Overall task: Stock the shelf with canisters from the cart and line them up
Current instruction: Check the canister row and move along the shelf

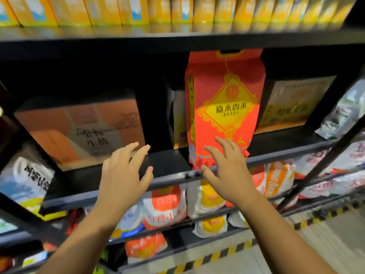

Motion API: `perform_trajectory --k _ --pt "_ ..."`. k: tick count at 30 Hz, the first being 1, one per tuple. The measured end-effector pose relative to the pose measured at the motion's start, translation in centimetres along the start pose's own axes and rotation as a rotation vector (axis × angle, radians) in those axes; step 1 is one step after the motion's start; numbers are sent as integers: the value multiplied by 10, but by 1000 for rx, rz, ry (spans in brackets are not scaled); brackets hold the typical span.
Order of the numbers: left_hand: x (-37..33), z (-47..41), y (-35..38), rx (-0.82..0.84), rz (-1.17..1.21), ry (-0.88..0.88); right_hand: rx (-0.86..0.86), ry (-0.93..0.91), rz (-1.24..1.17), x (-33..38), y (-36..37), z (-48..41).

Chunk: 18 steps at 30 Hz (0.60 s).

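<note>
Head: red bag (223, 107) labelled in Chinese.

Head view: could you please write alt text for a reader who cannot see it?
The left hand and right hand, both open, stretch toward a red bag upright on a shelf, a cardboard box to its left, yellow cartons above.

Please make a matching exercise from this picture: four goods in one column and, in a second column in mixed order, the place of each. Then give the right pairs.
Things:
1. yellow packs
2. red bag
3. orange carton
4. white sacks

Places:
a. below the middle shelf
b. at the left on the middle shelf
c. in a row on the top shelf
d. upright on the middle shelf, just behind the right hand

Pairs: 1-c, 2-d, 3-b, 4-a
</note>
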<state>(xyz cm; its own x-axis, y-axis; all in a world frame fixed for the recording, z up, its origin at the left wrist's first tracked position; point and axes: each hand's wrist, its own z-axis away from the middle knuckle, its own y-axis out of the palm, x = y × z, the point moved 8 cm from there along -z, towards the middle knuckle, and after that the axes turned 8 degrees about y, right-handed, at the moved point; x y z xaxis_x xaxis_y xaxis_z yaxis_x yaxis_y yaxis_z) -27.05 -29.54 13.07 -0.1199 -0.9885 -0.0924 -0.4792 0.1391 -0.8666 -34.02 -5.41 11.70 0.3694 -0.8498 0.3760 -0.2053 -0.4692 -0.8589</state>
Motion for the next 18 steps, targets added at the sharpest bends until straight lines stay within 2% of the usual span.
perform_trajectory --k 5,9,18 --pt "11 62 65 184 72 -183 292 66 54 -40 65 46" --pt "8 120 93 257 45 -220 446 -26 36 -37 104 86" --pt "14 252 69 341 -25 -612 881 -269 -38 6 164 149"
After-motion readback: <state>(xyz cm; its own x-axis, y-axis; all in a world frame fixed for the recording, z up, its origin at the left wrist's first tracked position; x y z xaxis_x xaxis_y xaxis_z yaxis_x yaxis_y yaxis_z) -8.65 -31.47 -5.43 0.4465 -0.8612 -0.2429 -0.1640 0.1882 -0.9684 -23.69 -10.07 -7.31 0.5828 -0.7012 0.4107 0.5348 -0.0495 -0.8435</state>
